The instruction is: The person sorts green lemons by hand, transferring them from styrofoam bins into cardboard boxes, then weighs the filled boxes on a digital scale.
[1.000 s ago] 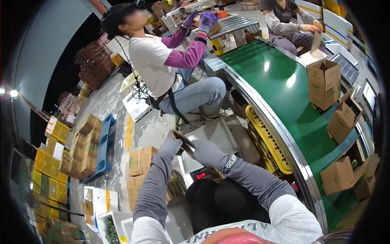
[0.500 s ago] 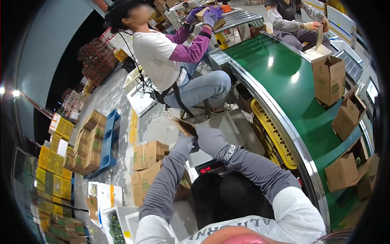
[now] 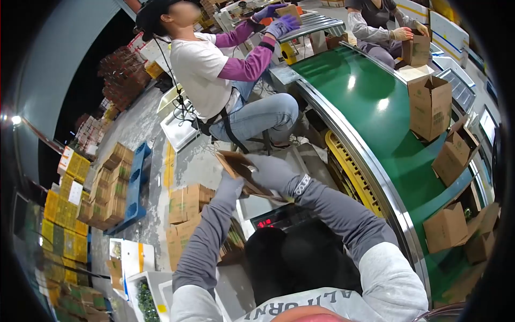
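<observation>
A partly unfolded brown cardboard box point(image 3: 232, 161) is between my gloved hands, tilted above the scale. My left hand point(image 3: 229, 187) grips its near left side, fingers closed round the board. On the other side, my right hand point(image 3: 274, 173) holds the box's edge, with its fingertips partly hidden behind the cardboard. Below them, a scale point(image 3: 264, 221) with red digits stands in front of my knees. Bundles of flattened cardboard boxes point(image 3: 185, 204) are stacked to the left of my left forearm.
A green conveyor belt point(image 3: 365, 102) runs along my right, carrying open cardboard boxes point(image 3: 431, 107). Under its rail is a yellow crate point(image 3: 348, 172). One person point(image 3: 201, 64) sits ahead handling a small box; another point(image 3: 375, 27) sits across the belt. A foam box point(image 3: 147, 300) with greens stands lower left.
The flat cardboard has been spread apart into a wider box shape between my hands. Across the belt, the other person's cardboard now stands opened as a box.
</observation>
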The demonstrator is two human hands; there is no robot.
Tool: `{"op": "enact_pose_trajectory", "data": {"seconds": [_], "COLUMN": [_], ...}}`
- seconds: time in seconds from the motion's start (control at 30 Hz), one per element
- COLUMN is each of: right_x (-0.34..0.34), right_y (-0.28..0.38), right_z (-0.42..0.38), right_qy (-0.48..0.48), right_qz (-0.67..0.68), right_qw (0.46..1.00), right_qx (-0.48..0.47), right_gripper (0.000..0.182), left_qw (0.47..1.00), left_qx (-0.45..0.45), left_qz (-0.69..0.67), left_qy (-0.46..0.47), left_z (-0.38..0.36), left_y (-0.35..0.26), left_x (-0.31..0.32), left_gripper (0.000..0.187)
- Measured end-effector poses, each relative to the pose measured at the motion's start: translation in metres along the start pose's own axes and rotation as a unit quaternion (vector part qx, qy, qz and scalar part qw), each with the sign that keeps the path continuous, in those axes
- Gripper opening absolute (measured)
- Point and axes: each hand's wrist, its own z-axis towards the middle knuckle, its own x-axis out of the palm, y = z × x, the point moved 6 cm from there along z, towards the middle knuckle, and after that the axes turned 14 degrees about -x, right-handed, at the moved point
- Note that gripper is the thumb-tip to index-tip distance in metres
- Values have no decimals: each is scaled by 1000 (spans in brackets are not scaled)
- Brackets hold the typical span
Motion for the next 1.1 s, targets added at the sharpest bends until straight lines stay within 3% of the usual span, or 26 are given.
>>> {"op": "enact_pose_trajectory", "data": {"seconds": [0.1, 0.2, 0.23, 0.33, 0.37, 0.47, 0.5, 0.6, 0.63, 0.67, 0.7, 0.73, 0.8, 0.83, 0.87, 0.9, 0.93, 0.97, 1.03, 1.07, 1.1], "right_x": [8, 20, 16, 10, 14, -25, -27, -27, -15, -6, -5, 3, 4, 8, 10, 11, 12, 16, 13, 10, 13], "right_y": [21, 7, 5, -5, -14, -6, -12, -30, -34, -39, -45, -47, -53, -53, -51, -47, -43, -43, -42, -39, -43], "right_z": [-23, -36, -40, -44, -40, -29, -24, -5, -2, 0, -1, -3, 0, 1, 2, 4, 5, 6, 2, 2, 3], "right_qy": [55, 28, 26, 59, 69, -1, 16, 22, 79, 137, 142, 109, 82, 81, 80, 93, 106, 111, 110, 101, 110], "right_qz": [-47, -24, -36, -68, -116, -202, -208, -198, -242, -283, -230, -261, -226, -234, -244, -258, -271, -274, -255, -233, -245], "right_qw": [997, 999, 998, 993, 988, 979, 978, 978, 965, 947, 956, 957, 970, 968, 966, 961, 956, 954, 959, 967, 962], "right_qx": [24, 30, 41, 72, 73, -20, 0, 68, 64, 61, 116, 58, 43, 34, 28, 34, 45, 48, 48, 35, 44], "right_gripper": [33, 34, 33, 32, 29, 26, 27, 24, 23, 22, 20, 20, 19, 18, 17, 16, 15, 15, 15, 15, 15], "left_qw": [993, 984, 985, 977, 978, 986, 995, 992, 985, 984, 982, 982, 980, 981, 972, 930, 916, 865, 817, 797, 864], "left_qx": [99, 154, 168, 209, 205, 142, 39, -4, 49, 18, -12, -26, -64, 40, 121, 190, 175, 290, 196, 218, 204], "left_qz": [32, 17, 12, -14, -13, 47, 48, 86, 97, 102, 107, 100, 91, 161, 173, 298, 317, 362, 512, 547, 459], "left_qy": [-56, -93, -46, -26, -27, 75, 76, 97, 137, 146, 153, 157, 167, 100, 104, -98, -173, -191, -179, -135, -37], "left_z": [14, 28, 62, 49, 52, 45, 15, 28, 29, 33, 37, 43, 57, 70, 56, 62, 87, 70, 59, 86, 82], "left_y": [-17, -29, -18, -24, -18, -4, -9, 18, 19, 24, 30, 34, 47, 43, 16, 10, 10, -18, -50, -41, -42], "left_x": [-12, -33, -46, -34, -31, -13, 5, 19, 25, 26, 27, 25, 16, 7, 13, -4, -23, -17, 4, -3, 9], "left_gripper": [52, 53, 54, 51, 65, 51, 54, 52, 48, 47, 45, 45, 44, 49, 75, 86, 96, 97, 89, 85, 79]}}
